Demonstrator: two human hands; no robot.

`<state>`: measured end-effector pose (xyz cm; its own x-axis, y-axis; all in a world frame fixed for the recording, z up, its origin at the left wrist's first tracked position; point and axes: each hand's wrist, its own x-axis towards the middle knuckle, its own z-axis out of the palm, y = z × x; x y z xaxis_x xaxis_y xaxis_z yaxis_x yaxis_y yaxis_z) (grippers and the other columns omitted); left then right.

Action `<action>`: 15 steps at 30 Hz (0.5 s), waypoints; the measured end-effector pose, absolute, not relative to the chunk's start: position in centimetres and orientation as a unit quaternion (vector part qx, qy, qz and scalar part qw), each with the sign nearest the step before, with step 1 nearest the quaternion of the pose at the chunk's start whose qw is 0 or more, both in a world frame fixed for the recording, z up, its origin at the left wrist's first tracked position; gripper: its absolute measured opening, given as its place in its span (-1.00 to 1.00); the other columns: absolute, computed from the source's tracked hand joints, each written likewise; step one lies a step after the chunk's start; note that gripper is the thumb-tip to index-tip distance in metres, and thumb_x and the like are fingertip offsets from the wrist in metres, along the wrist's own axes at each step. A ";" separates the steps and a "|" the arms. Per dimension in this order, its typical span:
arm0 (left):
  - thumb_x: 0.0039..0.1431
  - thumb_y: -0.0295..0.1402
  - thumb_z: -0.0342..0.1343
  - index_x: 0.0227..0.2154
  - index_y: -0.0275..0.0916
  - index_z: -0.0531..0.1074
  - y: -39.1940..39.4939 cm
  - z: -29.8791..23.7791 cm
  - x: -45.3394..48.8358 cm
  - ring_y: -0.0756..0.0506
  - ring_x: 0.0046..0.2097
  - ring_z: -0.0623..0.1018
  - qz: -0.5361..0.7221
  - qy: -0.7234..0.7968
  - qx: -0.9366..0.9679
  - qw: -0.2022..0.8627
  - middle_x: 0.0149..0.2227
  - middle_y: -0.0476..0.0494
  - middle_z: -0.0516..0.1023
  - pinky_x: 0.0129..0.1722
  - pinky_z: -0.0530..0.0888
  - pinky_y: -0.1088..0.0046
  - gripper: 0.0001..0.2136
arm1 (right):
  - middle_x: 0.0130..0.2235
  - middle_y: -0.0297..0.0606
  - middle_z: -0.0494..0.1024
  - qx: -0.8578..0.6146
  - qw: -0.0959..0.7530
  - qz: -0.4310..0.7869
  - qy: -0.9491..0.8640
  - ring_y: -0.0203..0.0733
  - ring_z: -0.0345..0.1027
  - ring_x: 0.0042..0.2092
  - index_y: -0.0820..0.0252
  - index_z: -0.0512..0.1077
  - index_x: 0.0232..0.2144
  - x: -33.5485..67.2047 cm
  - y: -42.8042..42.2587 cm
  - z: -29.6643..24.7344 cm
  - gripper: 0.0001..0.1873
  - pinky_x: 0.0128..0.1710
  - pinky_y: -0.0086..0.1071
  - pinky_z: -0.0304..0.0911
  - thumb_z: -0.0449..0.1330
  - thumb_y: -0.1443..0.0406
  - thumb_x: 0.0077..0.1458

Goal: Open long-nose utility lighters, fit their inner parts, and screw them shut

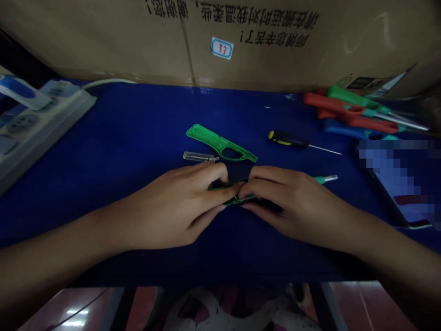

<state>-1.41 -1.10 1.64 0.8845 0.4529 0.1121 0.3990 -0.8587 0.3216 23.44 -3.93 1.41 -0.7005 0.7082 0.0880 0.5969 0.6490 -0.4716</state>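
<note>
My left hand [188,202] and my right hand [287,195] meet over the blue table, fingers closed on a green lighter body [231,201] of the long-nosed kind. Most of it is hidden under my fingers. Its teal collar and metal tip [325,179] stick out past my right hand. Just beyond my hands lies a loose green shell half [220,141] with a trigger-guard loop. A clear fuel tank [200,156] rests between that shell and my left hand. The black and yellow screwdriver [289,139] lies farther right, its shaft pointing right.
Several red, green and blue long lighters [351,112] are piled at the back right. A phone [396,184] lies at the right. On the left is a power strip [44,119] with a plug in it. A cardboard box [138,46] walls off the back.
</note>
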 end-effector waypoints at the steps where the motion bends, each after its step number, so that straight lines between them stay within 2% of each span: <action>1: 0.36 -0.46 -0.02 0.01 -0.27 0.51 -1.1 1.7 -1.4 -0.14 -0.12 0.51 0.092 0.221 0.960 0.148 -0.10 -0.23 0.42 -0.14 0.54 0.29 -0.73 | -0.19 -0.19 0.49 -0.370 0.135 0.220 -0.893 -0.22 0.39 -0.25 0.21 0.49 -0.13 23.4 -3.9 1.4 -0.85 -0.26 -0.35 0.29 0.14 0.39 0.30; 8: 0.38 -0.44 -0.02 0.16 -0.17 0.43 -1.1 1.6 -1.4 -0.14 -0.11 0.50 0.089 0.220 0.960 0.150 -0.08 -0.21 0.43 -0.14 0.53 0.30 -0.65 | -0.23 -0.27 0.49 -0.389 0.187 0.289 -0.855 -0.27 0.36 -0.28 0.18 0.47 -0.23 23.6 -3.7 1.6 -0.92 -0.30 -0.38 0.24 0.17 0.39 0.27; 15: 0.35 -0.46 0.00 0.15 -0.21 0.44 -1.1 1.6 -1.5 -0.14 -0.11 0.49 0.085 0.218 0.960 0.152 -0.07 -0.23 0.42 -0.15 0.53 0.30 -0.64 | -0.18 -0.26 0.54 -0.384 0.182 0.305 -0.852 -0.23 0.44 -0.19 0.15 0.44 -0.21 24.0 -3.4 2.2 -0.86 -0.20 -0.38 0.31 0.18 0.44 0.19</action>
